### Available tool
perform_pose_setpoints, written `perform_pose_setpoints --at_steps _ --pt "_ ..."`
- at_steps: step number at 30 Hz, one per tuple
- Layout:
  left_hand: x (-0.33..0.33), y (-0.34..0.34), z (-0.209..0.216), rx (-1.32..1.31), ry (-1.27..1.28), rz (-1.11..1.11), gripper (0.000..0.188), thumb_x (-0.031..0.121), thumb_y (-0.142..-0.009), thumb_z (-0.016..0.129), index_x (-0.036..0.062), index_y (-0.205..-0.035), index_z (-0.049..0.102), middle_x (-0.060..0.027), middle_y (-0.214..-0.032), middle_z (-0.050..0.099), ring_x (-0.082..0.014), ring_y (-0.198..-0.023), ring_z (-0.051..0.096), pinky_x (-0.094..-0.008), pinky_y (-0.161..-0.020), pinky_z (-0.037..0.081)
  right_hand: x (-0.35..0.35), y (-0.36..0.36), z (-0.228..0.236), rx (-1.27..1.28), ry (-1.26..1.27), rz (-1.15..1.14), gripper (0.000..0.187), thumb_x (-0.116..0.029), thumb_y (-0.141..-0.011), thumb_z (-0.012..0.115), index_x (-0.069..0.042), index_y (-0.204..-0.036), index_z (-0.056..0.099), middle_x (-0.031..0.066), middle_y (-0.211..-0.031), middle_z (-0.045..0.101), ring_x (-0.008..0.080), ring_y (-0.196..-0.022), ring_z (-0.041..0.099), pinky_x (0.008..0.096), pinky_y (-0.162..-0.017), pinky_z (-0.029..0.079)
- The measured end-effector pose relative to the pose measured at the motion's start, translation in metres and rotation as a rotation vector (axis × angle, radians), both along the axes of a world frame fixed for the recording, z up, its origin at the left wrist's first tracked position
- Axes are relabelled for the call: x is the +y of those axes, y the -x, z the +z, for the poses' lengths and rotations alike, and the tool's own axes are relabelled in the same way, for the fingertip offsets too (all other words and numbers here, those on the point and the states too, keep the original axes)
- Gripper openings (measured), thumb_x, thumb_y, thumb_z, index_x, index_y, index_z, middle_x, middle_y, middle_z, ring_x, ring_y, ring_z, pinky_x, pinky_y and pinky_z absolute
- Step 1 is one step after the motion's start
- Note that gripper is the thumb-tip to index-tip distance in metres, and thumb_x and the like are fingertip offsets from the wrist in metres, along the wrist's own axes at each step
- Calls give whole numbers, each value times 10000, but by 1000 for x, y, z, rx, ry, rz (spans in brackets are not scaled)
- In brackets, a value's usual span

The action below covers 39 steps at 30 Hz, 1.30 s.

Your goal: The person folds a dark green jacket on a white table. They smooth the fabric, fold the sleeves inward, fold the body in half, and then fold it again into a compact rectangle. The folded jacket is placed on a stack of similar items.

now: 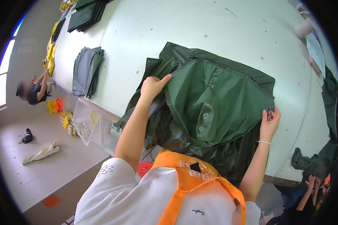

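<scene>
A dark green waterproof garment, which looks like a raincoat, lies spread on the pale table in front of me. Its lighter green panel is pulled out wide between my hands, and a puckered fold with shiny clear material shows near the middle. My left hand is closed on the panel's upper left edge, thumb on top. At the right edge, my right hand pinches the fabric by a small shiny piece that I cannot make out. Darker folds hang over the table's near edge against my orange apron.
Folded dark green garments lie stacked to the left, with another stack beyond. A white plastic crate stands below the table's left edge. One co-worker is at the far left; another person's hands handle dark fabric at lower right.
</scene>
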<state>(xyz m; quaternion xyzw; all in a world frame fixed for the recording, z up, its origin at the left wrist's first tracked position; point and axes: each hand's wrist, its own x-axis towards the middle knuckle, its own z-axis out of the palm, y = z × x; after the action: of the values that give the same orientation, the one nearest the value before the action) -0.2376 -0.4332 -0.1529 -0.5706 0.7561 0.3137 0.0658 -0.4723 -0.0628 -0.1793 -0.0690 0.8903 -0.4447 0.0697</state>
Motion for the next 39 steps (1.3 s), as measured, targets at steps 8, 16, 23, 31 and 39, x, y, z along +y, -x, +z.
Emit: perform_pose_setpoints --at_steps 8,16,23,31,39 --pt "37 26 63 998 -333 251 138 -4 -757 718 -6 -834 603 -25 -751 630 -63 -656 571 -180 -609 474 -104 -67 93 -162 250 276 243 -105 -859 648 -39 -1089 608 -4 -790 582 61 -686 520 211 -628 450" --pt "54 32 64 971 -308 55 157 40 -744 741 -1 -795 599 26 -681 579 -33 -619 502 -179 -547 406 -215 -100 100 -333 581 507 180 -103 -840 666 20 -971 646 9 -833 642 31 -697 518 189 -638 443" --pt "53 36 79 1025 10 -124 464 -20 -719 674 14 -1161 539 -45 -1037 602 -45 -683 495 -189 -584 413 -226 -90 103 -343 453 578 122 -112 -829 669 7 -838 643 -23 -716 606 32 -641 487 197 -588 415" --pt "35 43 86 781 -216 -167 162 62 -742 727 -2 -871 651 -27 -738 644 -45 -635 565 -180 -568 434 -218 -77 104 -553 512 487 125 -115 -828 670 0 -798 631 -64 -660 532 5 -610 429 180 -541 348" --pt "60 49 77 884 209 -269 106 7 -706 709 11 -799 659 -43 -727 645 -85 -560 564 -202 -536 451 -197 -72 88 -405 458 449 210 -210 -910 586 -6 -956 562 -19 -753 552 45 -651 449 215 -584 388"
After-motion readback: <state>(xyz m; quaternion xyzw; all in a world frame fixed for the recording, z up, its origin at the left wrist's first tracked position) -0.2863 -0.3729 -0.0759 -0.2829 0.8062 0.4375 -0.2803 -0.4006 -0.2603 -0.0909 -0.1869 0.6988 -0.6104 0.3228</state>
